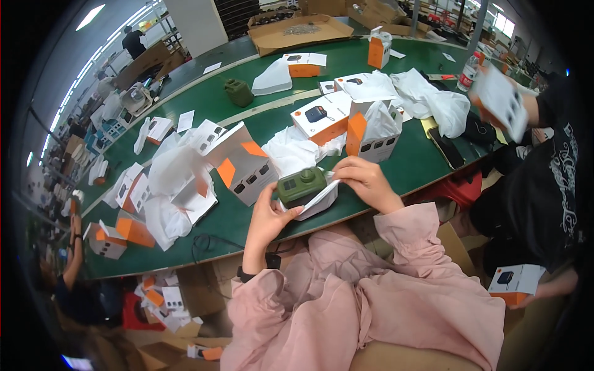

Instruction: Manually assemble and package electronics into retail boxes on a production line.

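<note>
Device [302,183], green and boxy, sits at my clock's centre, over the near edge of the table [416,168], its lower part set in a white bag [323,200]. My left hand [268,216], at eight o'clock from it, grips its side together with the bag; my right hand [366,182], at three, pinches the bag's edge. I judge the bagging to be partway done, since the top is uncovered. The next move seems to call for a steady left hold while my right draws that edge over. One open carton [249,178] stands towards nine o'clock, a bag-filled carton [378,150] at two.
</note>
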Available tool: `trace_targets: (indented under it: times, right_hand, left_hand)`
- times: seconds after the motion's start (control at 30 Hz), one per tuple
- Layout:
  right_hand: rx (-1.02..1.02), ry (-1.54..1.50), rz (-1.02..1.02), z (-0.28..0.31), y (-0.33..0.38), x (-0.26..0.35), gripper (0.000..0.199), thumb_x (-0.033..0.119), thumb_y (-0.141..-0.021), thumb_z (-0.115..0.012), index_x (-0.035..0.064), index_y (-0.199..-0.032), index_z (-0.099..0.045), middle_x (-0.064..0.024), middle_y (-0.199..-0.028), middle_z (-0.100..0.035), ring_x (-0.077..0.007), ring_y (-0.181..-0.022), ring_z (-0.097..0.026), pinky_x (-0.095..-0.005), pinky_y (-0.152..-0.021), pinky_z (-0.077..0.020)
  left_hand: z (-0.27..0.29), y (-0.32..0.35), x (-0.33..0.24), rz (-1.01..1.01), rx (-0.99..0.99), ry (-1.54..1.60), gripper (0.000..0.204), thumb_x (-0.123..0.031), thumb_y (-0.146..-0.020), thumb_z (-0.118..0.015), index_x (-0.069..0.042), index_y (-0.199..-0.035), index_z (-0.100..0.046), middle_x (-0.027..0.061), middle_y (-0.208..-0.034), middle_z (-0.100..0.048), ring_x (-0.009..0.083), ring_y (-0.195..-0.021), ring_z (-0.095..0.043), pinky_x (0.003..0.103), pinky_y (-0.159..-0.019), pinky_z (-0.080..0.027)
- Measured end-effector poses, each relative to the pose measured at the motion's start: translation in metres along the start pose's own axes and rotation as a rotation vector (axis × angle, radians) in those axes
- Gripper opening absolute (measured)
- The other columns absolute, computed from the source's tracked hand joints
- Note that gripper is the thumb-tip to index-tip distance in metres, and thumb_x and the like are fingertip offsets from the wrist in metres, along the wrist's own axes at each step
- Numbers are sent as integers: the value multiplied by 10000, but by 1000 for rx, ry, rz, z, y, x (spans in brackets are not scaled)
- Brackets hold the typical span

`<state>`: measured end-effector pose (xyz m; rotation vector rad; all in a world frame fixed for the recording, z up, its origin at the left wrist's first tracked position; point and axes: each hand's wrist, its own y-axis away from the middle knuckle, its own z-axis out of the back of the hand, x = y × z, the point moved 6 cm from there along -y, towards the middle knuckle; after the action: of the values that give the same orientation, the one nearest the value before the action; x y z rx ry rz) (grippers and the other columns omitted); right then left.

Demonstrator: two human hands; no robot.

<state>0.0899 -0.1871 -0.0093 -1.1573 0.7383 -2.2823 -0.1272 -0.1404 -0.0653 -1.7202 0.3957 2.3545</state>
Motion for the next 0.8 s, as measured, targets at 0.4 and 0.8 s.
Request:
trace_targets:
  times: [0.4,0.8]
  right_hand:
    - [-355,-194,-124,-18,17,-15,136,-23,-800,-596,54,-900,-648,-82,-1001,-514,-172,-804,-545,-267,-694,-447]
    - [219,-107,-200,-32,-9,3,858,224,-570,-859,157,-1303,-418,-139,-1255,-486,-290,-1170,-497,-371,-928,-429]
  left_hand:
    - [-5,18,3,-557,-100,-112,230,96,-690,-663,15,-891,-585,138,-1149,-543,161,-877,-590,291,-686,-508]
    - [26,34,-93,-770,-395,-506,475,-171,-681,-776,-66,-1080,-539,157,-1209,-450,335,-1090,-474,419,-934,-382]
